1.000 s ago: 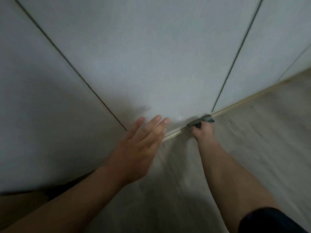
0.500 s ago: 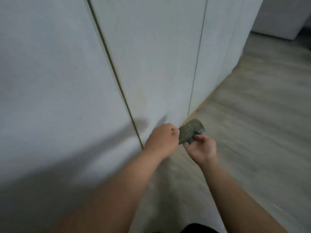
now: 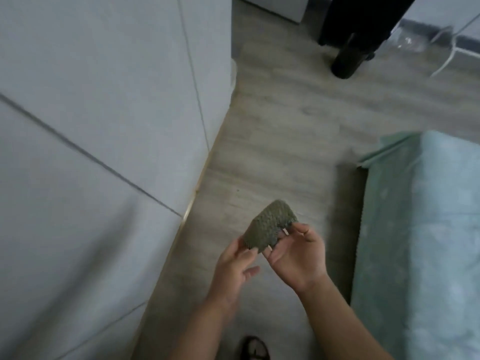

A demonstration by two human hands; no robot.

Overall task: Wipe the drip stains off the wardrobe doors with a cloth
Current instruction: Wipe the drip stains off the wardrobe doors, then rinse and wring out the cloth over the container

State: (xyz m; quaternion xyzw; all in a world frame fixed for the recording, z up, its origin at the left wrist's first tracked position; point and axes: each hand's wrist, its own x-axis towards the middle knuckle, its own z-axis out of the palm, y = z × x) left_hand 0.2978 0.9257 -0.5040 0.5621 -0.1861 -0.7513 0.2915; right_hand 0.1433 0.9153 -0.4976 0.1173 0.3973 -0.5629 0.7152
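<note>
The wardrobe doors [image 3: 104, 113] fill the left side: flat, matte, pale grey panels split by thin dark seams that run slantwise in this wide view. Along their foot runs a narrow trim strip [image 3: 192, 200] with a pale, slightly glossy sheen. To its right lies the floor [image 3: 285, 120], grey boards with a streaked wood grain.

Over that floor, clear of the doors and not touching them, both hands hold the cloth [image 3: 270, 226] up in the air. It is a small olive-green piece with a coarse, pebbled weave, arched so that its top forms a rounded hump. The left hand [image 3: 233, 271] pinches its lower left corner between thumb and fingertips, and the other fingers hang loosely curled below. The right hand [image 3: 296, 258] is turned palm up, the thumb under the cloth's lower edge and the curled fingertips on its right edge, so it also grips the cloth. Both forearms are bare.

At the bottom edge, between the arms, sits a dark strappy shape [image 3: 254, 349], possibly a sandal; it is too blurred to be sure.

Farther back, at the top, a white cabinet corner [image 3: 275, 7] stands on the floor, and to its right a black, smooth, rounded object [image 3: 349, 58] reaches down to the boards. Beside it stand thin white frame legs [image 3: 446, 61].

On the right edge is a bed [image 3: 428, 229] under a soft, pale teal cover with a faint mottled pattern, its folded hem hanging toward the floor.
</note>
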